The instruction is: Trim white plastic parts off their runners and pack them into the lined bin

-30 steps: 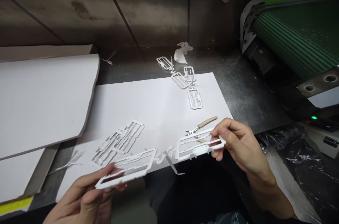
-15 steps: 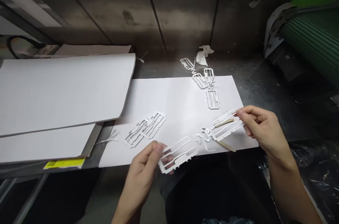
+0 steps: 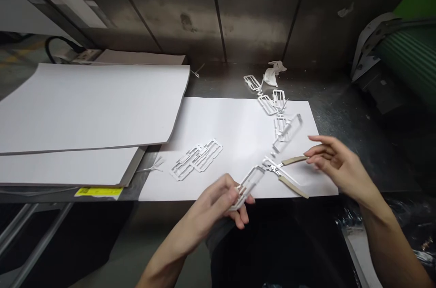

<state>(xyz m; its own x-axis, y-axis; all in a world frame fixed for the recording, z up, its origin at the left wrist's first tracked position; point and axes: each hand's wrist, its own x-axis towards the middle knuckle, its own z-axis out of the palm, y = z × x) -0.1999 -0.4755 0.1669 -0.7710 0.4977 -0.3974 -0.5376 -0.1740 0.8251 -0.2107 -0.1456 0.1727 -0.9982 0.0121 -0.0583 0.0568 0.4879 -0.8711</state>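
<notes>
Over the near edge of the white sheet [image 3: 238,120] on the table [image 3: 344,124], the left hand [image 3: 218,199] pinches one end of a joined pair of white frames [image 3: 267,161], while the right hand [image 3: 335,161], fingers loosely spread and gripping nothing, is at the tip of one handle of the pliers [image 3: 275,170]; whether it touches cannot be told. This looks like reaching for the tool, and lifting it would call for closing the right fingers round both handles.
</notes>
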